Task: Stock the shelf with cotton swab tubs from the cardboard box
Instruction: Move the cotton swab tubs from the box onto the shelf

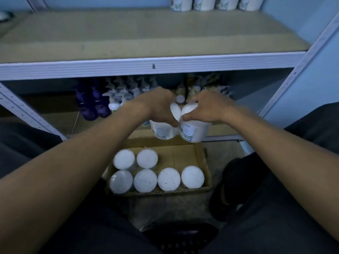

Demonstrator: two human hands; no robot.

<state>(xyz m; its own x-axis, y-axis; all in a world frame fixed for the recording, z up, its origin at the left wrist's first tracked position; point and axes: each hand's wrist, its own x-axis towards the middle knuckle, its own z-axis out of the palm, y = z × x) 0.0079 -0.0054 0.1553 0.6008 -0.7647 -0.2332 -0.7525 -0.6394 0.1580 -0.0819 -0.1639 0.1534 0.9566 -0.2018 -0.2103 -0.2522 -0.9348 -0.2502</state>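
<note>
Our left hand [161, 105] and right hand [205, 107] each grip a tub [194, 129] from the top, held above the box [200, 158], below the shelf [146, 43]. They look light, rigid, probably slick, so we'd grab around the lid.

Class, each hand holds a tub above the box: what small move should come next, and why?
Probably lift both tubs, left hand and right hand, up to the shelf: they are clear of the box, and four tubs already stand there.

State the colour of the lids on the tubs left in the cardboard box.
White, seen from above in the head view: six round lids in the cardboard box.
</note>
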